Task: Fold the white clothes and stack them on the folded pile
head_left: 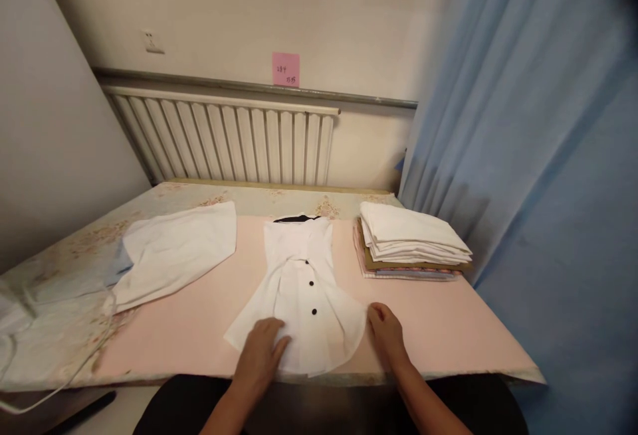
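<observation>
A small white garment with black buttons and a dark collar [299, 289] lies spread on the pink sheet [199, 322], its sides folded inward. My left hand [262, 353] lies flat on its lower left hem, fingers stretched out. Just beyond the garment's lower right edge, my right hand [386, 337] rests on the pink sheet, fingers curled loosely at the fabric's rim; whether it pinches the cloth is unclear.
A stack of folded cloths [411, 242] sits at the back right. A loose white garment [174, 252] lies at the left. A white cable [74, 368] trails over the left table edge. A radiator [224, 136] lines the wall; a blue curtain [538, 156] hangs on the right.
</observation>
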Available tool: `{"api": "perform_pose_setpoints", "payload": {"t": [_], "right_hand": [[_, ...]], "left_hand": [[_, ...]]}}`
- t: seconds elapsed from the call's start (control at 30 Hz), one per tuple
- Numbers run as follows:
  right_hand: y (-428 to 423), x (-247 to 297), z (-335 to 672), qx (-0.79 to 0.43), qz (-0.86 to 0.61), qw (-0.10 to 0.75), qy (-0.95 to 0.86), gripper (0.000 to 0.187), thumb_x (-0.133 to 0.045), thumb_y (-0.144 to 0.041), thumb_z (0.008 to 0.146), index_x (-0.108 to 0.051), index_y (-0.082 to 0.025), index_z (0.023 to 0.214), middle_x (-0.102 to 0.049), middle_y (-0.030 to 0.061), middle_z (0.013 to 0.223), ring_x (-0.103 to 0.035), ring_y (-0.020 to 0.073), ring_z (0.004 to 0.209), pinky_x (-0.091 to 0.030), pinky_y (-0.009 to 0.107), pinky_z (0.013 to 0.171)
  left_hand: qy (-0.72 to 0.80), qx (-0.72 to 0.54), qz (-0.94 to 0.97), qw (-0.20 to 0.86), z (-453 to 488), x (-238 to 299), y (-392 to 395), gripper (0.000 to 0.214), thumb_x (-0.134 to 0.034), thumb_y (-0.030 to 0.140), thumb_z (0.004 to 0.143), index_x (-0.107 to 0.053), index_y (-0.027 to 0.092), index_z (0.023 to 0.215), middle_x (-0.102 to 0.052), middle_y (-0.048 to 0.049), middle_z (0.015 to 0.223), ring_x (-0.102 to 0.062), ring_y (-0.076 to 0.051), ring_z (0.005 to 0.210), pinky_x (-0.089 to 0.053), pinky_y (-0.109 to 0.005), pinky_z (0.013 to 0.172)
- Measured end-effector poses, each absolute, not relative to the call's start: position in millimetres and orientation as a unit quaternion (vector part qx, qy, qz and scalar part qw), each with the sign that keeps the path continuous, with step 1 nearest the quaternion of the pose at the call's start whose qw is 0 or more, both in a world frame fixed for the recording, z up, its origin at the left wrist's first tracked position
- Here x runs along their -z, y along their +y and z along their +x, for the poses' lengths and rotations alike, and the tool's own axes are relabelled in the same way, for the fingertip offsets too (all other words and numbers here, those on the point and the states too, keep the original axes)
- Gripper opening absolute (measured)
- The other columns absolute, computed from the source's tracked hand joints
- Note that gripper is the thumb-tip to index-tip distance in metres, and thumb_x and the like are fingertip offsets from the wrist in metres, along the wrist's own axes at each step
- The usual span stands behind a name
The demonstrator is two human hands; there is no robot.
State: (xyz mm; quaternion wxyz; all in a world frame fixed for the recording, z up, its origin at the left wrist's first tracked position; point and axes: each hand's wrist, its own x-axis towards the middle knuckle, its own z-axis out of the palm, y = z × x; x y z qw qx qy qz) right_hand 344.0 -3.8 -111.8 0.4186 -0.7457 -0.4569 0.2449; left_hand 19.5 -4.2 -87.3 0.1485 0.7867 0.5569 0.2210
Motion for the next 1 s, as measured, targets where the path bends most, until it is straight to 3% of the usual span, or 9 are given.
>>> {"api": "perform_pose_setpoints", "payload": {"t": [0.1,0.2,0.33,0.43,0.57,0.77,0.87,1.0], "right_hand": [[7.1,107.8,343.3,-0.254,-0.737,0.399,-0.483,0.035,-0.045,-0.04,0.079,-0.066,-0.018,0.098,-0.07,0.0063,0.093,-0.063,0.0211,0.088,-0.045,0.03,0.08],[15.4,107.9,341.5,-0.272,-0.73,0.375,-0.503,0.033,-0.049,-0.038,0.078,-0.068,-0.019,0.097,-0.07,0.0051,0.092,-0.063,0.0211,0.087,-0.044,0.03,0.079],[21.5,107.6,338.5,-0.29,-0.725,0.341,-0.524,0.027,-0.054,-0.036,0.074,-0.07,-0.02,0.09,-0.071,0.0034,0.084,-0.063,0.0201,0.079,-0.042,0.028,0.071],[24.9,105.4,336.7,-0.298,-0.721,0.319,-0.539,0.017,-0.057,-0.032,0.071,-0.069,-0.021,0.075,-0.069,0.0007,0.072,-0.061,0.0175,0.069,-0.039,0.026,0.063],[27.2,99.2,333.6,-0.281,-0.73,0.308,-0.541,0.012,-0.054,-0.025,0.067,-0.06,-0.02,0.058,-0.06,-0.0015,0.057,-0.054,0.016,0.057,-0.033,0.025,0.054],[15.1,72.2,304.8,-0.215,-0.704,0.351,-0.579,0.011,-0.047,-0.022,0.074,-0.058,-0.022,0.071,-0.059,-0.0013,0.067,-0.054,0.0167,0.066,-0.038,0.025,0.063],[3.1,67.2,277.1,-0.119,-0.637,0.37,-0.666,0.013,-0.046,-0.017,0.078,-0.058,-0.021,0.078,-0.06,0.0015,0.077,-0.054,0.0172,0.074,-0.039,0.026,0.069],[-12.4,86.1,248.9,-0.022,-0.543,0.29,-0.788,0.015,-0.05,-0.008,0.073,-0.058,-0.02,0.076,-0.059,0.0031,0.077,-0.052,0.0186,0.076,-0.039,0.028,0.071]], "left_hand": [[0.671,-0.207,0.708,0.075,-10.3,92.6,18.3,0.041,-0.04,0.03,0.09,-0.052,0.009,0.123,-0.055,-0.0165,0.126,-0.046,-0.029,0.12,-0.035,-0.042,0.101],[0.751,-0.137,0.636,0.112,-34.3,92.4,39.0,0.047,-0.04,0.029,0.087,-0.046,0.009,0.129,-0.052,-0.0175,0.131,-0.047,-0.031,0.12,-0.038,-0.042,0.096],[0.764,-0.103,0.614,0.166,-43.9,89.6,56.3,0.038,-0.046,0.033,0.084,-0.056,0.016,0.115,-0.063,-0.0132,0.116,-0.058,-0.028,0.107,-0.043,-0.037,0.084],[0.756,-0.097,0.615,0.202,-43.0,86.9,62.1,0.024,-0.048,0.032,0.081,-0.061,0.02,0.098,-0.069,-0.0057,0.097,-0.064,-0.023,0.091,-0.044,-0.03,0.075],[0.74,-0.108,0.627,0.218,-39.6,74.5,60.5,0.013,-0.047,0.029,0.081,-0.057,0.022,0.076,-0.067,-0.0015,0.079,-0.064,-0.019,0.079,-0.042,-0.026,0.067],[0.726,-0.165,0.656,0.123,-5.7,41.4,34.9,0.014,-0.04,0.028,0.087,-0.053,0.023,0.083,-0.063,-0.0047,0.086,-0.059,-0.022,0.082,-0.039,-0.031,0.068],[0.652,-0.192,0.733,0.035,25.6,39.3,18.5,0.018,-0.038,0.019,0.088,-0.056,0.021,0.086,-0.062,-0.0073,0.09,-0.054,-0.023,0.091,-0.039,-0.034,0.079],[0.586,-0.117,0.8,0.052,56.7,62.7,0.7,0.023,-0.039,0.009,0.085,-0.059,0.019,0.086,-0.062,-0.0091,0.089,-0.054,-0.024,0.089,-0.038,-0.036,0.081]]}}
